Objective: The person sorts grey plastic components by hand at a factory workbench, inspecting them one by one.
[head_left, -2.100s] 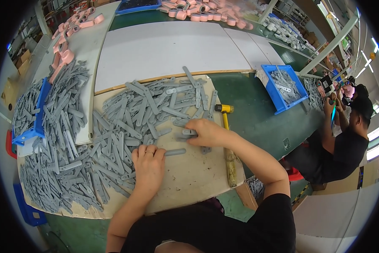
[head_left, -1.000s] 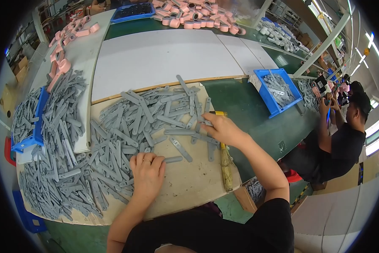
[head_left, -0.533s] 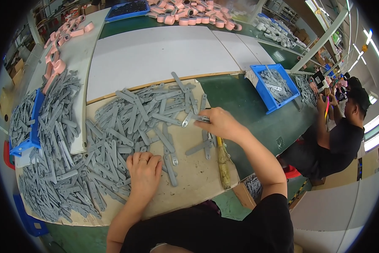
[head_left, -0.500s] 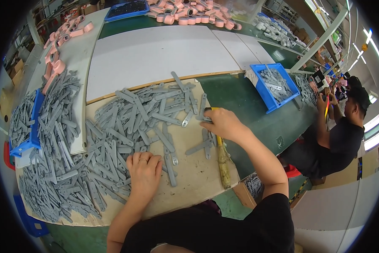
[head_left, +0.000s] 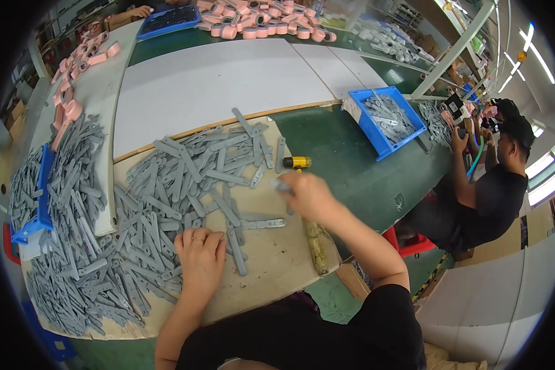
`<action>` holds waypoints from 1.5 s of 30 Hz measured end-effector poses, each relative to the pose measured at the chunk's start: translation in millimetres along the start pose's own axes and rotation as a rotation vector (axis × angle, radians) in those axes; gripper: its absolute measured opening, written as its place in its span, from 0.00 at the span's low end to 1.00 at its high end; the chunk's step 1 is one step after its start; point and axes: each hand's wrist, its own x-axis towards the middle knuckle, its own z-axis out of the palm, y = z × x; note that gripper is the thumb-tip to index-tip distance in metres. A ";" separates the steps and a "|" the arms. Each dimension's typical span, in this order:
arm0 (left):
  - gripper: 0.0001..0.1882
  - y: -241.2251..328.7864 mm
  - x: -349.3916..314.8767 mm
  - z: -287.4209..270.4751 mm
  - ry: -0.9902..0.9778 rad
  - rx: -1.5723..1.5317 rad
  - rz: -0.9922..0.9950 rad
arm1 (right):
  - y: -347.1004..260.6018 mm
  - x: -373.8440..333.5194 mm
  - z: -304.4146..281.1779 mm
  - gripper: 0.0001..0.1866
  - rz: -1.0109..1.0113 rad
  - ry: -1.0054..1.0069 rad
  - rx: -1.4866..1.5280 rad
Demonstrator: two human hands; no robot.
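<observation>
Hammer (head_left: 297, 162) is partly hidden behind right hand (head_left: 309, 196), gripping blurred grey piece (head_left: 281, 185).

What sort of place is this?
Most likely a factory workshop for hand assembly or sorting: loose grey strip-shaped parts are piled on the workbench, similar ones fill a blue bin, and many matching pink parts are heaped at the far side.

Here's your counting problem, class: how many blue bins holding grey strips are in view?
2. The left bin sits beside heaped grey strips; the right bin is on the green table. Others may be hidden in the cluttered background.
</observation>
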 end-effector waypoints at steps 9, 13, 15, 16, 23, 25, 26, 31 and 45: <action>0.08 1.2 1.9 -0.8 -0.021 -0.002 -0.024 | 9.5 3.2 -12.3 0.17 0.193 -0.176 -0.293; 0.08 0.8 2.0 -1.5 -0.013 -0.003 0.003 | 8.1 2.6 -1.4 0.17 0.121 -0.130 -0.371; 0.08 0.5 1.7 -1.4 -0.010 -0.007 0.000 | 10.1 4.9 -0.1 0.16 0.107 -0.130 -0.368; 0.08 0.3 1.6 -1.5 -0.011 -0.008 0.002 | 11.9 6.6 -0.9 0.15 0.140 -0.111 -0.249; 0.08 0.7 0.5 -0.2 -0.022 -0.013 0.008 | 5.0 24.0 5.0 0.11 0.170 -0.254 0.588; 0.08 0.8 0.8 -1.0 -0.015 -0.022 -0.003 | -1.2 33.1 -0.6 0.11 0.249 -0.298 0.689; 0.08 0.9 0.7 -1.3 -0.010 -0.033 -0.014 | -2.8 37.5 -3.2 0.11 0.331 -0.341 0.791; 0.07 -0.3 0.4 -1.1 -0.016 -0.031 -0.026 | 4.5 45.6 -19.3 0.10 0.193 -0.611 0.929; 0.07 -0.1 0.9 -0.7 -0.028 -0.033 -0.030 | 26.8 99.3 4.1 0.21 0.216 -0.077 -0.177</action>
